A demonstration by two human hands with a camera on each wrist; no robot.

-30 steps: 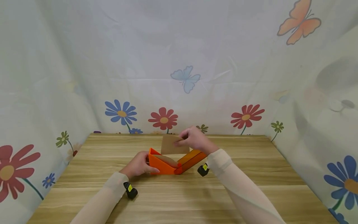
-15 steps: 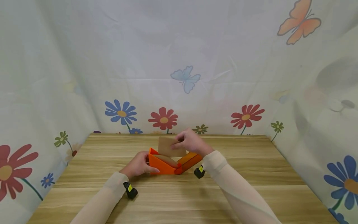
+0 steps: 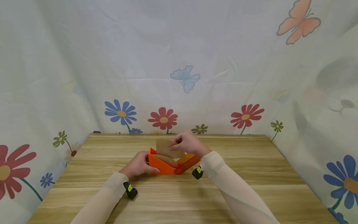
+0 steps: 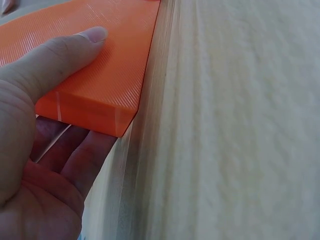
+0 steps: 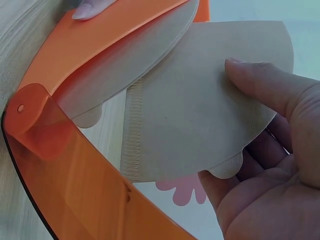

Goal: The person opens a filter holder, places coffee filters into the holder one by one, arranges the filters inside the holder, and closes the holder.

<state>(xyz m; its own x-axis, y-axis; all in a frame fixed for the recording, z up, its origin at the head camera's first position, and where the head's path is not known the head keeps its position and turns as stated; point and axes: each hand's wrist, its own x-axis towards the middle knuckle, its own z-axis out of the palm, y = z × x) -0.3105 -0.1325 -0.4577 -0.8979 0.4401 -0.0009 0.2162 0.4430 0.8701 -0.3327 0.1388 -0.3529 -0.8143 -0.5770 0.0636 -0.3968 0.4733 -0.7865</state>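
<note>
An orange filter box [image 3: 162, 164] stands on the wooden table, its see-through orange lid [image 5: 95, 180] swung open to the right on a hinge. My left hand [image 3: 138, 164] grips the box's left end, thumb on the near side and fingers behind, as the left wrist view shows. Inside the box lie brown paper coffee filters [image 5: 125, 75], their curved edge showing. My right hand [image 3: 190, 143] pinches another brown coffee filter [image 5: 190, 105] between thumb and fingers, just above and behind the box. This one has a crimped seam and a small rounded tab.
The wooden table [image 3: 179, 199] reaches back to a pale curtain [image 3: 179, 46] printed with flowers and butterflies. A black wrist camera sits on each sleeve, one at the left wrist [image 3: 131, 192] and one at the right [image 3: 197, 173].
My right hand has moved left and slightly down with the coffee filter, bringing it closer over the box. My left hand and the box have stayed in place.
</note>
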